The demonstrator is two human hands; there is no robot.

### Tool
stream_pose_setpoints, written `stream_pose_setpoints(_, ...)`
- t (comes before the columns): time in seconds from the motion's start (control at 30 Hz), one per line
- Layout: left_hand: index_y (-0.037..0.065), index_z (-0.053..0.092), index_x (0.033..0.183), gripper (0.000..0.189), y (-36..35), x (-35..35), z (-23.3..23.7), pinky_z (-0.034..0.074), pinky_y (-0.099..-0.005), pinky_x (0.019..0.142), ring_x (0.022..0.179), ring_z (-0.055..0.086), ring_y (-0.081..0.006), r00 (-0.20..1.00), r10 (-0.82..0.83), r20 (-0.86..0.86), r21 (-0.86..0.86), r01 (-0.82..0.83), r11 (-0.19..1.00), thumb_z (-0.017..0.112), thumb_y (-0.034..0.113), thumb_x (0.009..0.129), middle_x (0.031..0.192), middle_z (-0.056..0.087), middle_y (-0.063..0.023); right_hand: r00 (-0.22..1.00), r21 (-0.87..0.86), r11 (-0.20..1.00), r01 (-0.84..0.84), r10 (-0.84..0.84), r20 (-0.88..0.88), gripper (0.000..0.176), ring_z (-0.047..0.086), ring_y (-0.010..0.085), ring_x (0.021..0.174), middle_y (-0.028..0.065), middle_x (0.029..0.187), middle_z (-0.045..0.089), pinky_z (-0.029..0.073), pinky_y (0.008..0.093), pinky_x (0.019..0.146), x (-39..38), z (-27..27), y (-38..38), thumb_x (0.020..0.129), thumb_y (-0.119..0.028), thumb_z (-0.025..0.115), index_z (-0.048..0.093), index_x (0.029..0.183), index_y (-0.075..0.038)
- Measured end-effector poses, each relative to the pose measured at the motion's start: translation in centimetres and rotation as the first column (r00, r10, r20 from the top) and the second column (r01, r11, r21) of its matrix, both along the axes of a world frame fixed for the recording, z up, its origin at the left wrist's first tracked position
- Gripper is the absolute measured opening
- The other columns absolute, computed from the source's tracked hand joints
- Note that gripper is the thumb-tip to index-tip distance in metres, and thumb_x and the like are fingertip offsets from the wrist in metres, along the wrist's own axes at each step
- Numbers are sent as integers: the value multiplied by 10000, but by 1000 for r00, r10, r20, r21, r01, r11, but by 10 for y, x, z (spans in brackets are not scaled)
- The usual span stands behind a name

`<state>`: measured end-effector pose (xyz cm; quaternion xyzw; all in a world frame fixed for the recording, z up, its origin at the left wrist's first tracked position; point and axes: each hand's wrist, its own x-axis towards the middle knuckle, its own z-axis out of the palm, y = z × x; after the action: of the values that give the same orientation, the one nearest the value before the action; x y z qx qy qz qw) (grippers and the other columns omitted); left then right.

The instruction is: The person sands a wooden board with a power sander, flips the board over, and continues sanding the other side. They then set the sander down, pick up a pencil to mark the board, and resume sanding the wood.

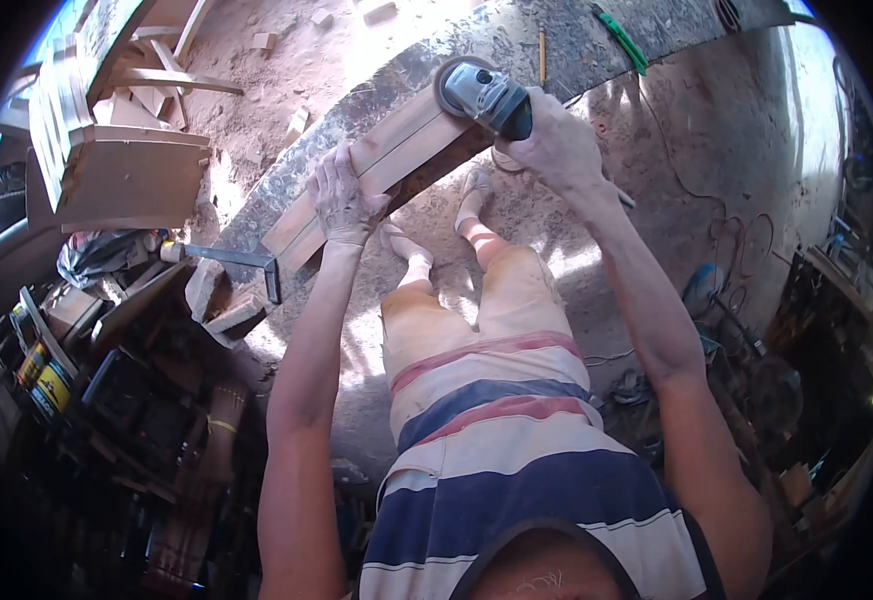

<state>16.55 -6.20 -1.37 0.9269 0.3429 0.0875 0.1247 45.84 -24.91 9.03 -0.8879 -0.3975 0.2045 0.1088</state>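
Observation:
My right hand (561,145) is wrapped round the body of an angle grinder (486,97) with a silver head and a dark round disc. The disc rests at the far end of a wooden board (406,140), which has a dark line running along its length. My left hand (344,200) grips that board nearer its other end, fingers over the top and thumb by the near edge. Under the board is a stained, dark workbench (306,150). Whether the disc is spinning cannot be made out.
On the bench lie a pencil (542,58) and a green-handled tool (621,40). A metal clamp (246,260) sits by the board's left end. Curved wooden pieces (136,180) stand at upper left. A cord (676,165) trails over the floor at right.

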Motion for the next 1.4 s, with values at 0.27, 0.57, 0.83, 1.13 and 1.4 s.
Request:
stream_pose_setpoints(0.27,87,528,1544,1066,0,-1,-3,456,-520,1128,1338,638,-349,1000,-3,-16,14,3,1000,944,644,737,1405,642,-135,996,99,994,51,-58,67,636,827,447,953,202,1074,774,681,561,835,3,-7,0,862,-484,931,639,1219,-45)
stream_pose_setpoints(0.57,89,533,1534,1054,0,0,0,460,-522,1107,1319,643,-344,1000,3,-7,8,-2,1000,954,622,728,1396,642,-135,993,85,991,104,-99,-64,661,819,467,1019,217,1131,788,669,566,885,-4,-10,6,848,-484,924,646,1260,-48)
stream_pose_setpoints(0.83,102,514,1553,1087,-1,0,0,460,-522,1107,1331,633,-340,1000,-2,-9,10,2,1000,962,623,710,1393,634,-132,979,57,995,86,-74,-191,666,816,452,1052,223,1158,791,663,560,924,-10,-3,10,844,-490,912,649,1271,-52)
stream_pose_setpoints(1.13,88,513,1553,1109,-1,-2,-1,446,-523,1135,1353,616,-343,999,4,-33,-14,-5,1000,971,648,712,1405,629,-131,980,-3,998,55,-55,-190,620,822,428,1035,205,1123,787,665,542,917,0,3,15,867,-454,917,664,1265,-52)
stream_pose_setpoints(1.4,95,503,1572,1098,0,-1,3,453,-519,1129,1348,624,-342,1000,-16,1,10,16,1000,991,492,672,1401,632,-137,990,39,994,107,-110,90,613,824,455,1019,217,1123,781,668,563,875,14,6,9,884,-472,904,639,1241,-50)
